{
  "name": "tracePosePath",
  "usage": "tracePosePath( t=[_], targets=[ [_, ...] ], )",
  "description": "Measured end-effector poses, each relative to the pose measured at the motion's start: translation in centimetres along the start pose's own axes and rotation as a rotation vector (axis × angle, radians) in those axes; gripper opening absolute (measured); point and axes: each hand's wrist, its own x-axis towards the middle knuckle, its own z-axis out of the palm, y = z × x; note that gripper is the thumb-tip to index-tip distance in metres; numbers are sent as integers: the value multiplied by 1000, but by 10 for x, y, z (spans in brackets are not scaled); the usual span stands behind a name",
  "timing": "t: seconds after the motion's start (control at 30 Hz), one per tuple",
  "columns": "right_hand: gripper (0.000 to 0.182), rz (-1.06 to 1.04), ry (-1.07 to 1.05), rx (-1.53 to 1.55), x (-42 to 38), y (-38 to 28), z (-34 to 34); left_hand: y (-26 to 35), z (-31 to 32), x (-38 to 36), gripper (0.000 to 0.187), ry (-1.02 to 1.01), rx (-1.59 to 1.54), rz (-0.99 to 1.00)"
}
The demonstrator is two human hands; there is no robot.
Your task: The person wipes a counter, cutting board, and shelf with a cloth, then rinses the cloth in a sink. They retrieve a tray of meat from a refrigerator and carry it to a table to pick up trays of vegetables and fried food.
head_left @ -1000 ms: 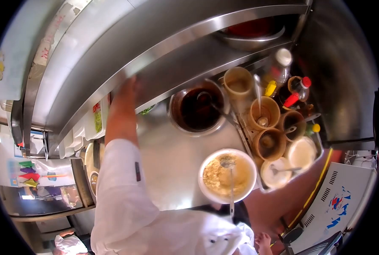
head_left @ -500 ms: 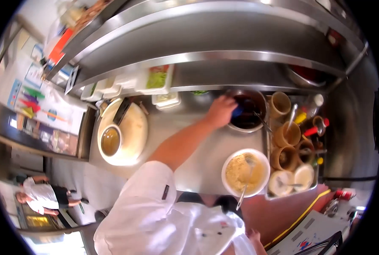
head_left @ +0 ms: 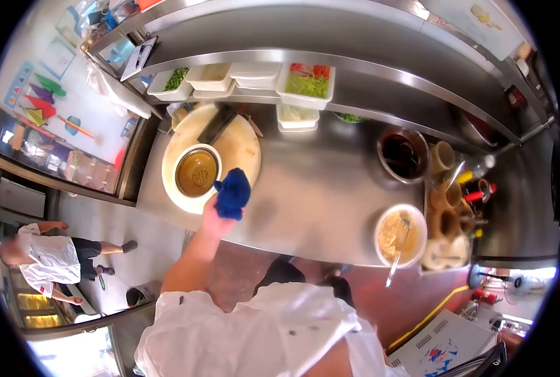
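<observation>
My left hand (head_left: 213, 217) is closed round a bunched dark blue cloth (head_left: 233, 193) and is lifted over the counter's front edge. Just behind the cloth, a white bowl (head_left: 181, 162) with brownish liquid and a few pale bits stands on a round cutting board (head_left: 248, 151). A cleaver (head_left: 216, 125) lies across the back of that board. My right hand is out of sight; only part of the forearm (head_left: 331, 360) shows low in the picture.
Right of the steel counter (head_left: 305, 188) stand a pot (head_left: 390, 171) of dark sauce, a white bowl (head_left: 420, 235) of pale paste with a spoon, and several seasoning containers (head_left: 444, 223). Vegetable tubs (head_left: 306, 88) line the shelf. Another person (head_left: 54, 257) stands far left.
My left hand has swung from the sauce pot leftward to the cutting board, bringing the blue cloth along. The view has turned left. The right hand has left the picture.
</observation>
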Motion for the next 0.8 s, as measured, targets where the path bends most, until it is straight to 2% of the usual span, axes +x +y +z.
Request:
tracePosePath(
  t=[0.03, 0.07, 0.1, 0.17, 0.2, 0.27, 0.33, 0.37, 0.4, 0.43, 0.47, 0.5, 0.53, 0.6, 0.63, 0.7, 0.77, 0.8],
  targets=[
    [33, -131, 98, -348, -2, 24, 10, 2, 16, -2, 37, -46, -88, 20],
    [39, -256, -89, -439, -33, 3, 15, 4, 23, 0, 44, -189, -93, 1],
    [39, -244, -67, -416, -56, 2, 21, 4, 25, 2, 44, -207, -90, -28],
    [38, -345, -67, -347, -98, 7, 39, -2, 37, 12, 50, -332, -218, -150],
    [37, -205, -53, -172, -125, 8, 46, -8, 46, 16, 54, -415, -262, -191],
    [34, 53, 45, 214, -219, -44, 66, -27, 64, 17, 59, -348, -118, -243],
    [32, -154, 156, 286, -235, 4, 73, -57, 82, 12, 60, -310, -25, -382],
    [32, -58, 171, 323, -240, 23, 79, -79, 88, 10, 59, -285, 34, -467],
    [32, 40, 176, 374, -249, 47, 78, -107, 91, 3, 56, -428, 120, -545],
    [31, 70, 255, 401, -293, 33, 73, -137, 89, 1, 53, -404, 354, -571],
    [31, 106, 323, 428, -335, 19, 69, -171, 94, -13, 53, -535, 601, -536],
    [31, 115, 377, 472, -350, 45, 73, -210, 100, -38, 47, -567, 692, -531],
    [31, 127, 423, 506, -363, 79, 80, -246, 113, -73, 41, -691, 752, -587],
    [33, 178, 506, 643, -387, 151, 98, -332, 120, -135, 35, -806, 945, -714],
    [36, 187, 513, 655, -395, 185, 107, -383, 104, -150, 33, -865, 1072, -762],
    [37, 336, 569, 799, -419, 260, 135, -473, 77, -192, 32, -1043, 1259, -886],
    [38, 408, 522, 712, -420, 342, 179, -552, 34, -197, 26, -1205, 1534, -977],
    [40, 516, 579, 886, -436, 368, 196, -582, 20, -208, 26, -1255, 1738, -956]
  ],
)
